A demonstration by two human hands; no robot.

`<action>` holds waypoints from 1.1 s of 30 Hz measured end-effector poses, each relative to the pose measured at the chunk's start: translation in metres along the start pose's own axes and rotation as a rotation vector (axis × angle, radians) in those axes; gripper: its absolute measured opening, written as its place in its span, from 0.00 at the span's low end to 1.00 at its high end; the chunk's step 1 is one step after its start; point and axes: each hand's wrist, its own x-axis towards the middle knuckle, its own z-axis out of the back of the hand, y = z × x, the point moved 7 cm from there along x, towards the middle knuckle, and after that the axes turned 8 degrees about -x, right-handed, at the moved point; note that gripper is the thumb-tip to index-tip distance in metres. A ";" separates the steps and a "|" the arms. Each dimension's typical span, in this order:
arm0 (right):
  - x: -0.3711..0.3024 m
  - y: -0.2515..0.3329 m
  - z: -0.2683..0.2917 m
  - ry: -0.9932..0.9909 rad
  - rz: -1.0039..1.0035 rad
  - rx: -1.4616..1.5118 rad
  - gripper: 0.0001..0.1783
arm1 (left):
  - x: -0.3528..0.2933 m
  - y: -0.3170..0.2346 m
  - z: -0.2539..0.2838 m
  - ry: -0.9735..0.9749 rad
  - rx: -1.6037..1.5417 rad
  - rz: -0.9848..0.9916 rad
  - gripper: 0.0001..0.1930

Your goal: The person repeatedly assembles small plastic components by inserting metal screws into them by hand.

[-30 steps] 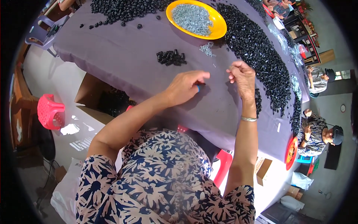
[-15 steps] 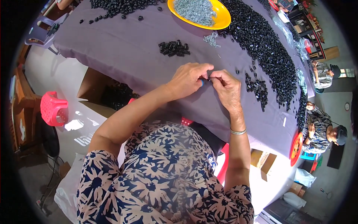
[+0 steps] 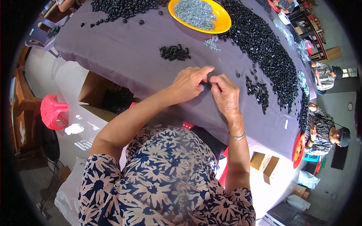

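**Left hand (image 3: 189, 83) and right hand (image 3: 226, 93) close together, on the person's side of the yellow plate (image 3: 223, 23)**

The biggest thing is the table (image 3: 128, 41), with a dull purple cloth under the plate and all around it. Next comes a long heap of shiny black bits (image 3: 264, 52). It starts just to the right of the plate and runs down that side toward the person. To the left of the plate lies a heap of round black bits (image 3: 122, 8), with a few strays near its edge.

The plate is full of thin silver screws (image 3: 194, 14).

Both hands are over the cloth, nearer the person than the plate, with their fingertips almost meeting. On each hand the thumb and first finger bend in toward each other. I cannot tell how far apart they are, or if they hold something, because the fingers hide that spot and it is too small to see well.

A loose patch of black bits (image 3: 257, 90) lies to the right of the plate and nearer the person. A small pile of black bits (image 3: 175, 52) sits to the left of the plate's middle, also nearer the person. A little bunch of screws (image 3: 213, 43) lies just beside the plate, on the person's side. Smallest is one single screw (image 3: 220, 60), a bit farther from the plate, nearer the hands.
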 end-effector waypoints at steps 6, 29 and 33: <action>-0.007 0.018 -0.004 0.093 0.157 -0.179 0.13 | -0.003 -0.003 -0.001 0.015 0.033 0.023 0.34; -0.008 0.017 -0.005 0.077 0.119 -0.168 0.08 | -0.002 0.005 -0.001 0.057 -0.014 0.124 0.35; -0.002 0.017 0.000 0.044 0.027 0.013 0.08 | -0.002 0.006 -0.001 0.046 0.034 0.075 0.38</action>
